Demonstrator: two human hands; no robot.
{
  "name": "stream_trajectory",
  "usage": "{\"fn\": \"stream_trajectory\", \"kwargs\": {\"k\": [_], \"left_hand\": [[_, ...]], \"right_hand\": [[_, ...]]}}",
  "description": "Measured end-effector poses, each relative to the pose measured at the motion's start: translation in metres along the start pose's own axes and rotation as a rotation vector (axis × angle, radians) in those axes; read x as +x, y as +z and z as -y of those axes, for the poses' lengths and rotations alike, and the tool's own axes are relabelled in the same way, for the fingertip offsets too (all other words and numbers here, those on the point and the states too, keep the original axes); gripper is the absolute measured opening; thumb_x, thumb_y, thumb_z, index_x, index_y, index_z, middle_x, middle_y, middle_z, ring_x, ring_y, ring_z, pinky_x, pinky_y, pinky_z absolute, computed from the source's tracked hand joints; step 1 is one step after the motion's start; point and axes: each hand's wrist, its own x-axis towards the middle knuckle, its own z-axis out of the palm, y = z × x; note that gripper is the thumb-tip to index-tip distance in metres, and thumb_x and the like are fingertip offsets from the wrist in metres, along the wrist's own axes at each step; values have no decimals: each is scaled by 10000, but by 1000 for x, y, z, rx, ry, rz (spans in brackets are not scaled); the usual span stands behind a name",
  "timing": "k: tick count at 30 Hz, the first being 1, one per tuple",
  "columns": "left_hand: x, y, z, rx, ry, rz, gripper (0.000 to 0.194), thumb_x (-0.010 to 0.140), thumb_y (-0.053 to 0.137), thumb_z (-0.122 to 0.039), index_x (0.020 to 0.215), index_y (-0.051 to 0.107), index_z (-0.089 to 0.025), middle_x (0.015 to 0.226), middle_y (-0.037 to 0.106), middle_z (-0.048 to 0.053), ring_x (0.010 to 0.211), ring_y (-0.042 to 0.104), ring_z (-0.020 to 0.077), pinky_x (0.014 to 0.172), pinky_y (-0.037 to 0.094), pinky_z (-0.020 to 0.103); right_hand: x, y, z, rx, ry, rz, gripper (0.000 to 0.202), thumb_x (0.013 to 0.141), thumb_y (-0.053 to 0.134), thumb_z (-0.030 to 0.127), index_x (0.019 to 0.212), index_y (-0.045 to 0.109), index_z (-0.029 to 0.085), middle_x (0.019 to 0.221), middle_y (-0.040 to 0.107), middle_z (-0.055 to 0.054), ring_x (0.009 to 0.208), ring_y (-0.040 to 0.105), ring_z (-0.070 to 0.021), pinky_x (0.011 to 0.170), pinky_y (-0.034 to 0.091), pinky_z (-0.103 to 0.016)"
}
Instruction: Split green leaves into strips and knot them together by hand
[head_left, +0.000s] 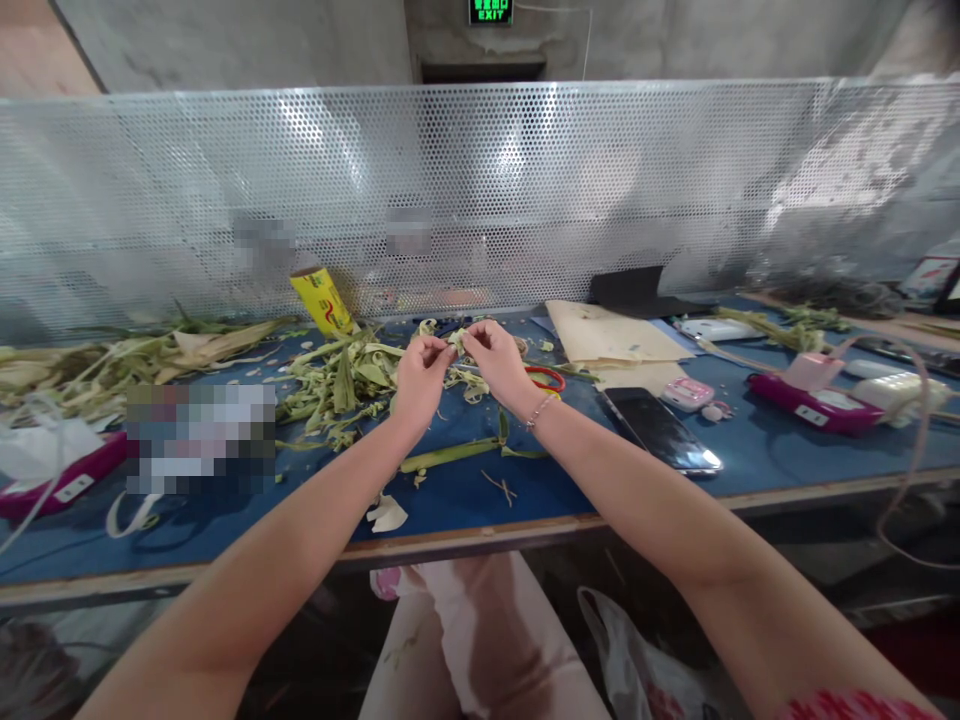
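Both hands meet above the blue table, their fingertips almost touching around a small pale green plant piece [457, 341]. My left hand [424, 372] pinches it from the left with thumb and forefinger. From the right, my right hand [495, 360], with a bracelet at the wrist, pinches the same piece. A heap of green plant scraps [349, 375] lies just left of my left hand. Below the hands a long green stalk [454, 456] rests on the table, with a pale curled scrap [387, 514] near the front edge.
A yellow can [322, 300] leans behind the scraps. Dried leaves [172, 360] spread over the left side. To the right lie a black phone [660, 428], brown paper [615, 335], a pink case [688, 393] and a purple power strip [817, 403]. A perforated metal screen [480, 190] stands behind.
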Motion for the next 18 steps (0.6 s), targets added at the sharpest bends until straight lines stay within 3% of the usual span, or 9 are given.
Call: {"fn": "stream_trajectory", "kwargs": {"k": [10,18], "left_hand": [[-2,8,-2,-292,-156,-45,119,602,676,-230,660,609,-151,611,603,-16,627,563,90,741,457,275],[-2,9,-6,-487,-276,19,131,511,726,-154,580,615,-142,591,593,-21,626,549,70,771,433,248]], "right_hand": [[-5,0,5,-15,-38,-2,83,743,486,258,712,436,199,653,469,40,592,437,-89,610,375,-254],[-8,-2,11,-84,-60,7,72,754,475,214,708,422,199,694,491,32,636,456,-95,653,385,-263]]}}
